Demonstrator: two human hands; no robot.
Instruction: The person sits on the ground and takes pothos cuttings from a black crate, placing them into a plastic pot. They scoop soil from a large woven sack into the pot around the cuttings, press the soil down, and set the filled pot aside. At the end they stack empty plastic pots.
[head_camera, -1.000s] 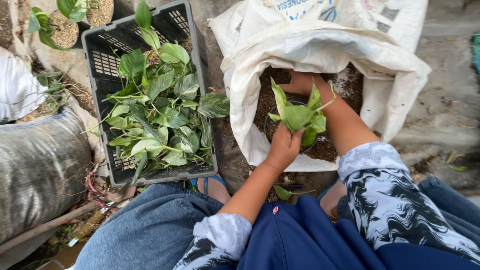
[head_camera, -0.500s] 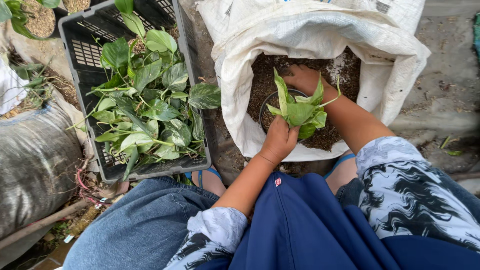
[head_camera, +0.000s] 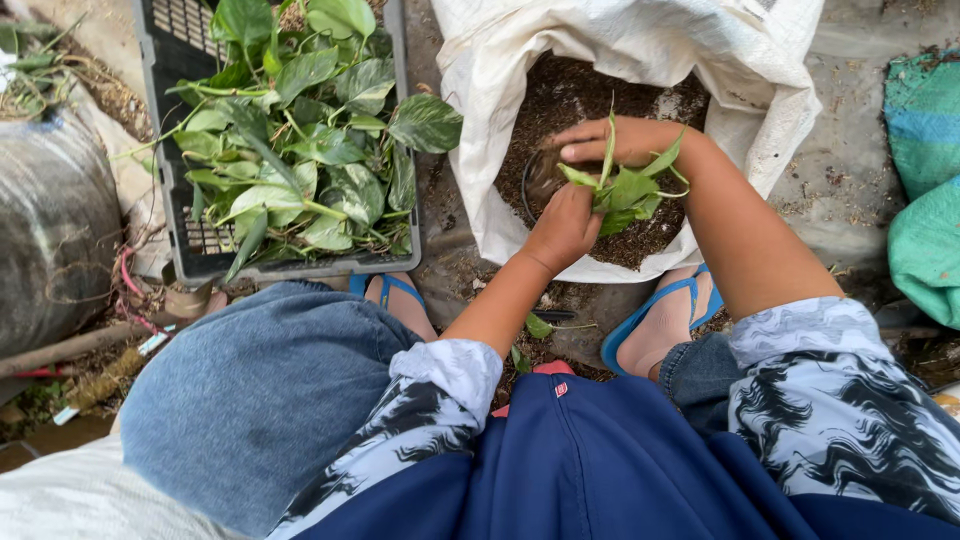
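Observation:
My left hand (head_camera: 566, 226) grips the stems of a small bunch of green leafy cuttings (head_camera: 625, 185) over the open mouth of a white woven sack (head_camera: 760, 95) filled with dark brown potting mix (head_camera: 590, 90). A dark pot rim (head_camera: 527, 185) shows just under the left hand, mostly hidden. My right hand (head_camera: 610, 141) lies flat across the far side of the cuttings, fingers pointing left, touching the leaves and the mix.
A dark plastic crate (head_camera: 170, 120) full of green variegated cuttings (head_camera: 300, 140) stands to the left of the sack. A grey sack (head_camera: 50, 220) lies at far left, green fabric (head_camera: 925, 200) at far right. My feet in blue sandals (head_camera: 655, 320) rest below the sack.
The camera has moved closer and shifted. Both hands stay at the cuttings in the sack; the right hand has slid leftward across the top of the leaves.

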